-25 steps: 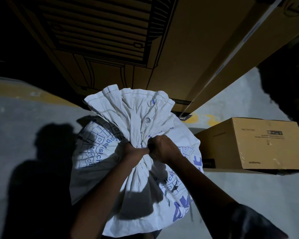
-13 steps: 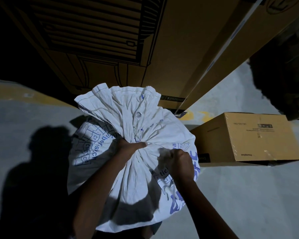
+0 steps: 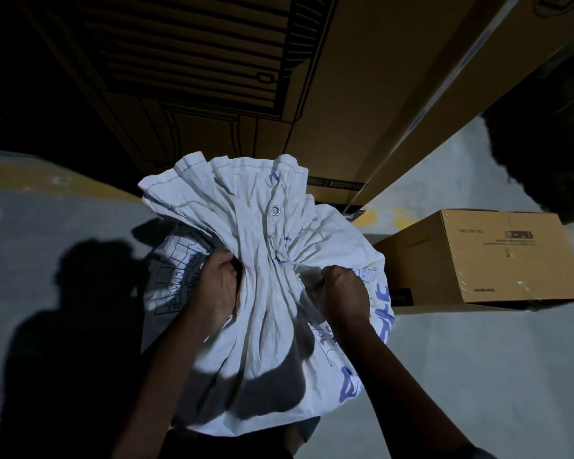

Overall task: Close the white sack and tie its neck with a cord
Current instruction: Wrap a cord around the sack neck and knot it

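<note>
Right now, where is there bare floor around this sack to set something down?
Bare grey concrete floor lies right of the white printed cloth sack, in front of the small brown cardboard box. More lies left of the sack, under the shadow. Behind, it is crowded: the tall printed cardboard carton stands close to the sack's gathered top.

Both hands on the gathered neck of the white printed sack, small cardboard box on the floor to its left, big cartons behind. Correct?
Not quite. In the head view the small brown cardboard box sits to the right of the white printed sack, not the left. The rest holds: the left hand and right hand grip the gathered neck, with the big brown cartons behind.
</note>
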